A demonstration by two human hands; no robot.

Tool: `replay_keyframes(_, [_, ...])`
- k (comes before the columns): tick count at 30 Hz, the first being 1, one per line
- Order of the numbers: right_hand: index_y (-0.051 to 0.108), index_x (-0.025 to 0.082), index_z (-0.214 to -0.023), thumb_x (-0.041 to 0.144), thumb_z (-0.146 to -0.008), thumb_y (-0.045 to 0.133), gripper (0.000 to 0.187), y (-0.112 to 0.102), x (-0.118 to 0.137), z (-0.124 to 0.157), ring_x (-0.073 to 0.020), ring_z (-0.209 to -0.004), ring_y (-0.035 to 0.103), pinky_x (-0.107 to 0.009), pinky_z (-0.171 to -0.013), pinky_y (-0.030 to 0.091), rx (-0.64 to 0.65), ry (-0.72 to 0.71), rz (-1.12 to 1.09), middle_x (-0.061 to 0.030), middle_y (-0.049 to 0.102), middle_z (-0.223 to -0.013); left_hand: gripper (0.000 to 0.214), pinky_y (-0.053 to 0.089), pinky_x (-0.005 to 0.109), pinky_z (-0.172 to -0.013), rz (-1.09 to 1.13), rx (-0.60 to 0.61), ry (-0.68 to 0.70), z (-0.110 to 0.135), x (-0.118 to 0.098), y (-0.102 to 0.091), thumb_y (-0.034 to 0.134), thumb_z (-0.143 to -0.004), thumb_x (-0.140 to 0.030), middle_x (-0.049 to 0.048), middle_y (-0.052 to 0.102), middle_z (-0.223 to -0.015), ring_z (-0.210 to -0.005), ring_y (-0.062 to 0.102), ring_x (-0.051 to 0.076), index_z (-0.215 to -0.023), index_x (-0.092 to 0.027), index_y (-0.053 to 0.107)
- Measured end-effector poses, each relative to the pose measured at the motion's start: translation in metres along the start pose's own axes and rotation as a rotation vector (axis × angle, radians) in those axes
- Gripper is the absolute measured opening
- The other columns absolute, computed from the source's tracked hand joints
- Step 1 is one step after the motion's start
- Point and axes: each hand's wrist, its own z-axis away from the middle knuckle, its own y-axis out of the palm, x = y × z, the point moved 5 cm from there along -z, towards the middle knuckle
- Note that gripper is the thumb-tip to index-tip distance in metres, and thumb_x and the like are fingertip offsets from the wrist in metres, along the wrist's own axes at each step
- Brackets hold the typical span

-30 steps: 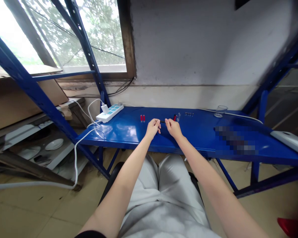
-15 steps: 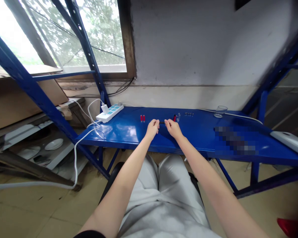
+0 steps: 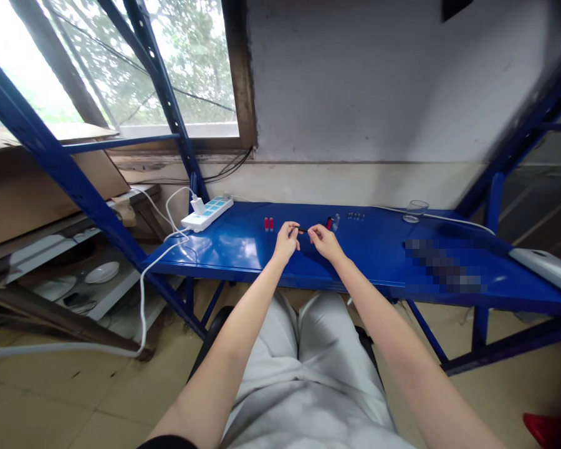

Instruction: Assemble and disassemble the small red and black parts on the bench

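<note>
Over the blue table's front half, my left hand (image 3: 287, 242) and my right hand (image 3: 326, 241) face each other with a thin black rod (image 3: 303, 230) between them. The right fingertips pinch its right end. My left thumb and forefinger are around its left end, with a loosened grip. Too little of the rod shows to tell its kind. Left of my hands, two small red cylinders (image 3: 268, 224) stand side by side. Just behind the right hand are a red-and-black small cylinder (image 3: 328, 222) and a small clear piece (image 3: 336, 221).
Several tiny metal pieces (image 3: 356, 216) lie in a row at the back. A clear glass (image 3: 415, 211) stands farther right, near a blurred-out dark object (image 3: 442, 265). A white power strip (image 3: 206, 213) with a plugged-in cable sits at the table's left end.
My left fingers have loosened and shifted on the rod, spreading a little. The right hand has moved slightly left, still pinching. Things on the table have stayed put.
</note>
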Motion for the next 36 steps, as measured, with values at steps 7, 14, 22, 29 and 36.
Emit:
replay_keyframes(7, [0.052, 0.02, -0.083, 0.045, -0.084, 0.041, 0.027, -0.005, 0.005, 0.0, -0.0135, -0.055, 0.051, -0.025, -0.055, 0.04, -0.028, -0.039, 0.057, -0.001, 0.055, -0.064, 0.016, 0.035, 0.016, -0.037, -0.004, 0.027, -0.008, 0.002, -0.002, 0.002, 0.051, -0.081, -0.024, 0.0021, 0.059, -0.084, -0.036, 0.044, 0.0, -0.095, -0.016, 0.051])
replay_keyframes(14, [0.052, 0.02, -0.083, 0.043, -0.084, 0.041, 0.026, -0.005, 0.008, -0.001, -0.0132, -0.054, 0.051, -0.025, -0.055, 0.039, -0.036, -0.048, 0.048, -0.001, 0.055, -0.063, 0.017, 0.033, 0.016, -0.036, -0.002, -0.008, -0.019, 0.002, -0.005, 0.0, 0.053, -0.08, -0.024, 0.0018, 0.06, -0.079, -0.035, 0.043, 0.001, -0.095, -0.015, 0.053])
replay_keyframes(22, [0.051, 0.019, -0.085, 0.043, -0.082, 0.043, 0.025, -0.002, -0.002, -0.002, -0.0136, -0.057, 0.053, -0.026, -0.057, 0.042, -0.031, -0.019, 0.004, -0.0012, 0.056, -0.065, 0.019, 0.033, 0.016, -0.036, 0.01, -0.003, -0.029, 0.002, -0.002, 0.0, 0.052, -0.081, -0.026, 0.0025, 0.061, -0.081, -0.036, 0.044, 0.001, -0.096, -0.015, 0.052])
replay_keyframes(29, [0.049, 0.019, -0.086, 0.046, -0.08, 0.047, 0.027, 0.001, -0.009, -0.004, -0.014, -0.06, 0.055, -0.027, -0.059, 0.043, -0.027, 0.005, -0.102, -0.0006, 0.055, -0.066, 0.019, 0.035, 0.016, -0.037, 0.003, -0.01, -0.022, 0.002, -0.003, 0.0, 0.054, -0.08, -0.028, 0.0037, 0.062, -0.082, -0.036, 0.046, 0.001, -0.094, -0.015, 0.053])
replay_keyframes(36, [0.047, 0.021, -0.076, 0.053, -0.083, 0.039, 0.034, -0.001, -0.003, 0.0, -0.0113, -0.052, 0.048, -0.024, -0.051, 0.038, -0.012, 0.063, -0.096, 0.0013, 0.052, -0.059, 0.022, 0.037, 0.015, -0.038, 0.004, 0.002, -0.029, 0.003, -0.002, 0.0, 0.057, -0.077, -0.029, 0.0038, 0.062, -0.09, -0.037, 0.048, 0.001, -0.094, -0.015, 0.054])
